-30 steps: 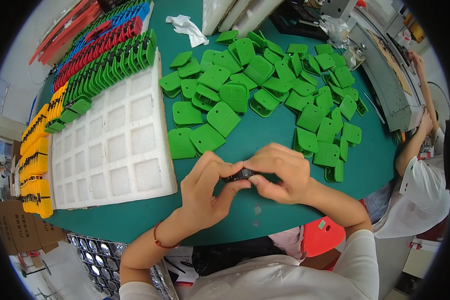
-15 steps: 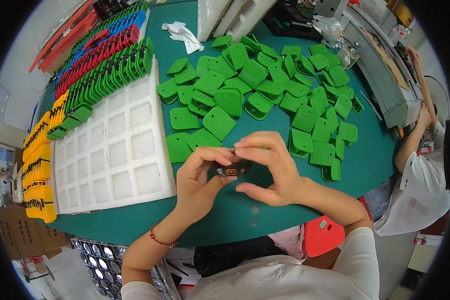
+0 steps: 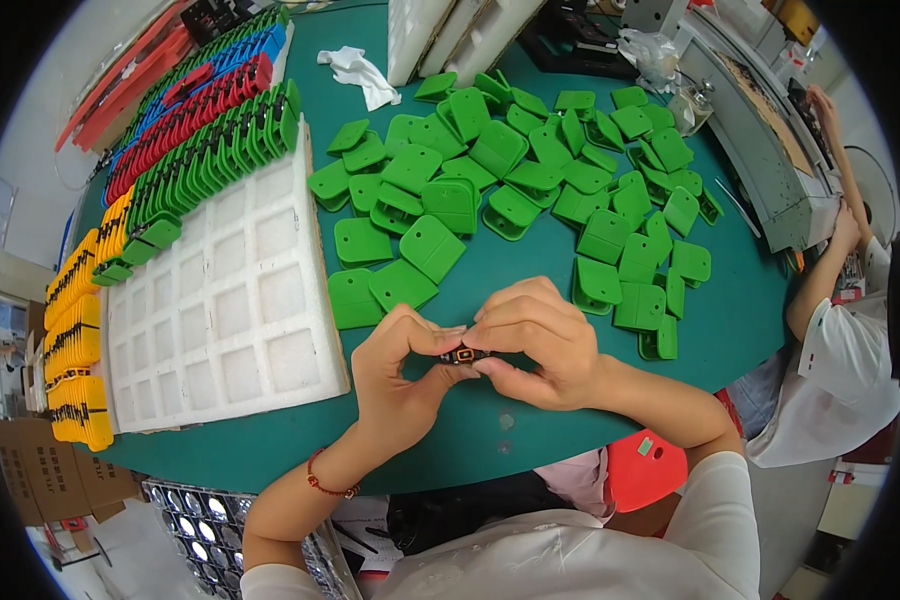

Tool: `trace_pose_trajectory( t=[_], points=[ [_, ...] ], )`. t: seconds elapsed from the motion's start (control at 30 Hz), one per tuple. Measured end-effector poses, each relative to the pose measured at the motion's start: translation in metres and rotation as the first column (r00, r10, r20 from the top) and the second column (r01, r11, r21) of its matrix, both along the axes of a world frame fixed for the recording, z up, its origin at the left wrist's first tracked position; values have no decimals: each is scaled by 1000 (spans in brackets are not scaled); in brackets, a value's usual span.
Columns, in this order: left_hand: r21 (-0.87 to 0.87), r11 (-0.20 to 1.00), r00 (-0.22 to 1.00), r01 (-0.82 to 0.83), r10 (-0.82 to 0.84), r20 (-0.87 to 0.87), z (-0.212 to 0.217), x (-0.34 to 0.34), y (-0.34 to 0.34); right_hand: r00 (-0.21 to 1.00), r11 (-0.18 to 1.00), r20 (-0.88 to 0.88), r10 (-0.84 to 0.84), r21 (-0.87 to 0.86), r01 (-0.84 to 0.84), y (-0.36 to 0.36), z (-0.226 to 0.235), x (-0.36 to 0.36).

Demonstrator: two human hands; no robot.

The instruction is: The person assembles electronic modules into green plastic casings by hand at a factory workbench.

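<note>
Two hands pinch one small dark part at frame centre.

Left hand (image 3: 395,375) and right hand (image 3: 535,345) close fingertips on the small dark part (image 3: 462,355) above the green surface (image 3: 530,440); steady, even pressure probably suits it, below the green plastic pieces (image 3: 530,190).

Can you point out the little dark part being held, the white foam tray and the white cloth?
Dark part (image 3: 463,354): head view, its middle, between both hands' fingertips.
Foam tray (image 3: 232,300): head view, a central rib.
Cloth (image 3: 360,75): head view, its middle.
</note>
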State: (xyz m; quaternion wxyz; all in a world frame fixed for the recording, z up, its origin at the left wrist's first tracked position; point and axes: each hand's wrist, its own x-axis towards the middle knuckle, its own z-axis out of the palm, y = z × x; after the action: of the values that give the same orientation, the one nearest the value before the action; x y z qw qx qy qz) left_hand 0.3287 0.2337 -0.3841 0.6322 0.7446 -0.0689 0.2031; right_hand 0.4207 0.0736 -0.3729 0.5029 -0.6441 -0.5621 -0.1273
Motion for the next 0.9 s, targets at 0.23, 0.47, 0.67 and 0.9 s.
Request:
trace_pose_trajectory(
  t=[0.23, 0.47, 0.67, 0.9],
  points=[
    [-462, 887, 988, -29, -46, -149, -1, 3, 2, 903, 825, 221, -368, -370, 427, -21, 38, 41],
    [-484, 867, 987, 119, -158, -42, -8, 13, 5, 663, 492, 515, -544, -444, 749, -54, 35, 61],
    [-503, 856, 988, 119, -151, -23, -8, 9, 3, 934, 873, -80, -348, -392, 292, -37, 43, 50],
    [-485, 868, 994, 106, -97, 44, -5, 9, 3, 964, 991, -229, -135, -55, 126, -33, 42, 36]
  ],
)
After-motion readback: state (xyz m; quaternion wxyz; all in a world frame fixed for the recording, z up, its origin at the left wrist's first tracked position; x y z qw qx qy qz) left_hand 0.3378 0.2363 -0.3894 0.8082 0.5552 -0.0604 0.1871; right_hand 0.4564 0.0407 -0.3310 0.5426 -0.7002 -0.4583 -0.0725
